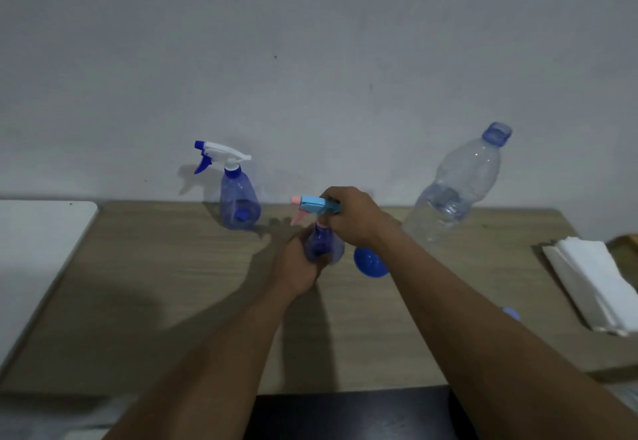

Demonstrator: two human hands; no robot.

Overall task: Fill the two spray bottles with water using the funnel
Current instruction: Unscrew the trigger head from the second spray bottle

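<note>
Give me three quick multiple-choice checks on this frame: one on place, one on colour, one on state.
1. Where is the blue funnel?
A. on the table right of the held bottle
B. in the far bottle's neck
C. on the napkins

2. What colour is the held spray bottle's trigger?
A. pink
B. green
C. black

3. Is the water bottle capped?
A. capped
B. open
C. lying flat

Answers:
1 A, it lies beside the left hand.
2 A, pink shows beside the right hand.
3 B, its neck is bare.
</note>
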